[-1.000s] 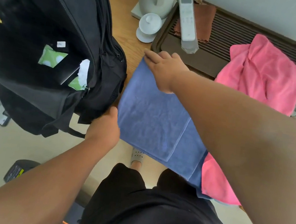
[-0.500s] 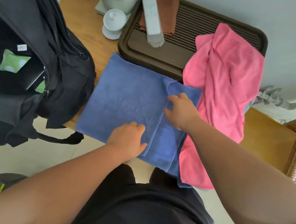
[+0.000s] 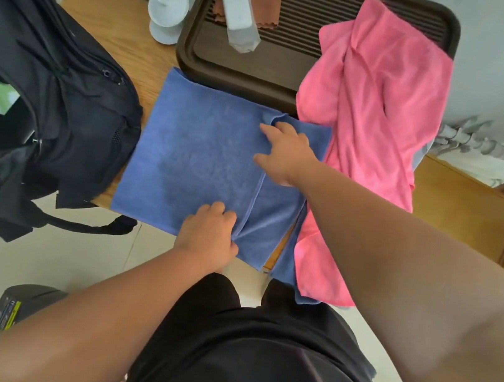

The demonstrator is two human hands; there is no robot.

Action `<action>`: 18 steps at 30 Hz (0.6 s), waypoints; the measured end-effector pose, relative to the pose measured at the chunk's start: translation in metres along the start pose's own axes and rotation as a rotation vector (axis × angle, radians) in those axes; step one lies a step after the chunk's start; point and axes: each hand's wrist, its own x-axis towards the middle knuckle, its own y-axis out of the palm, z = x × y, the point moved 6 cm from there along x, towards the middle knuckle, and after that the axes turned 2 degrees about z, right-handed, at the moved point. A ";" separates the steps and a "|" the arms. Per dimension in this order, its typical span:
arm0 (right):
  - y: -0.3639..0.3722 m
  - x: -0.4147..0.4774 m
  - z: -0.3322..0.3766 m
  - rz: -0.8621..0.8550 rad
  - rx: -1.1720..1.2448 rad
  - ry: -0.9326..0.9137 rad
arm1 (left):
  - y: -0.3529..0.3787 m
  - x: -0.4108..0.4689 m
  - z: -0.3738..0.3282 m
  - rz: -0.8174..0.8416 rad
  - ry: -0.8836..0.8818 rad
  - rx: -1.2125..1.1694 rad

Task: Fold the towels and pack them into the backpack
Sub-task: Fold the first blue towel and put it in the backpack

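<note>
A blue towel (image 3: pixel 197 156) lies partly folded on the wooden table (image 3: pixel 107 12), its near edge hanging over the front. My left hand (image 3: pixel 208 233) grips the near end of the top layer's right edge, fingers curled on it. At the far end of that same edge, my right hand (image 3: pixel 286 150) holds the slightly lifted corner. A crumpled pink towel (image 3: pixel 370 110) lies to the right, draped from the tray down over the table edge and overlapping the blue towel. The black backpack (image 3: pixel 59 116) stands open at the left, touching the blue towel's left side.
A dark brown slatted tray (image 3: pixel 229 69) sits behind the towels, holding a white remote-like device (image 3: pixel 238 9) and a brown cloth. A white lidded cup (image 3: pixel 167 11) and a white kettle stand at the back left. A black device (image 3: pixel 17 306) lies on the floor.
Both hands moved right, from the blue towel's left side and far-left corner to the right edge of its top layer. The view shifted right and the towel looks flatter.
</note>
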 end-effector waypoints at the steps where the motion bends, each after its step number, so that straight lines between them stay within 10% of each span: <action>1: -0.002 0.001 0.001 0.000 -0.003 -0.003 | -0.001 0.000 0.001 0.001 0.005 -0.007; 18: -0.005 -0.029 0.005 -0.154 0.516 0.153 | -0.011 0.003 0.024 0.170 0.129 -0.218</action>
